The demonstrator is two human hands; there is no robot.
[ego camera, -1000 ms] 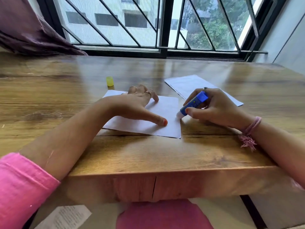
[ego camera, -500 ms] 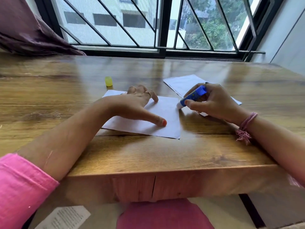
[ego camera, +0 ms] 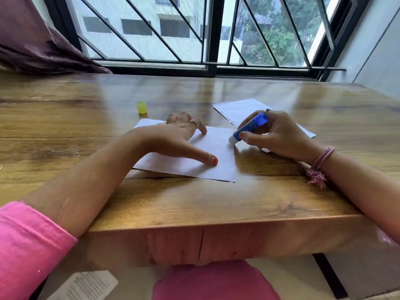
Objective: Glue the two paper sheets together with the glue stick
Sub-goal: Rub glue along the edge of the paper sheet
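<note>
Wooden desk [ego camera: 216, 204] w/ 2 paper sheets: near sheet [ego camera: 207, 163], far sheet [ego camera: 238, 109]. 1 yellow cap [ego camera: 142, 107]. Left hand [ego camera: 173, 139] fingers spread, pressing near sheet; right hand [ego camera: 275, 135] pinches 1 blue glue stick [ego camera: 250, 126], tip at its right edge.

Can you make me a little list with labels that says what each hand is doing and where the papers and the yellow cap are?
left hand: pressed flat on the near white paper sheet, fingers spread
right hand: grip around the blue glue stick, white tip at that sheet's right edge
second white paper sheet: farther back, partly under the right hand
small yellow cap: upright, behind the near sheet, off the stick
brown wooden table: holds everything
</note>
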